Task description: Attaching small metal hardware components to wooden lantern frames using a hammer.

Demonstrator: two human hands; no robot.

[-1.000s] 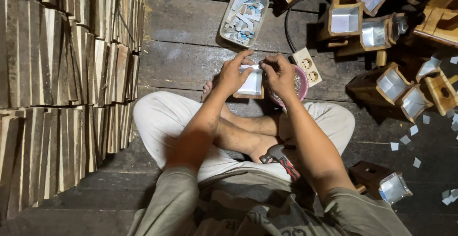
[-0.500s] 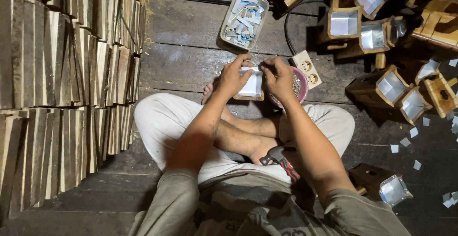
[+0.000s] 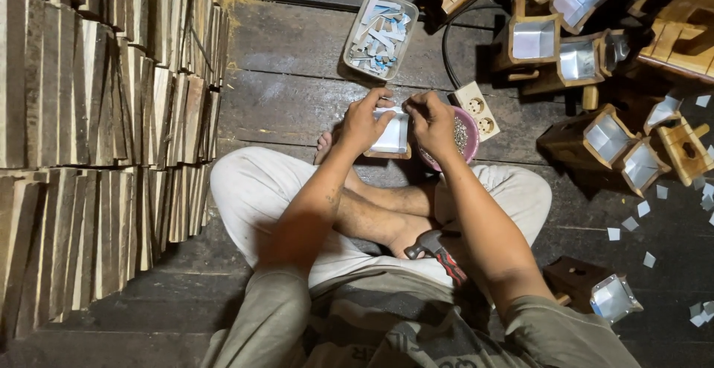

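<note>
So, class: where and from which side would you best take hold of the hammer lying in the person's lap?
Probably by the handle of the hammer, coming from above on the person's right. The red-and-black grip lies bare on the cloth and slants toward the right arm; the dark head points toward the bare foot.

A small woodcraft workshop: cut wooden slats stacked in rows (image 3: 97,137) along the dark plank floor's (image 3: 297,93) left edge, unfinished wooden boxes with white lining (image 3: 595,55) heaped top right.
</note>
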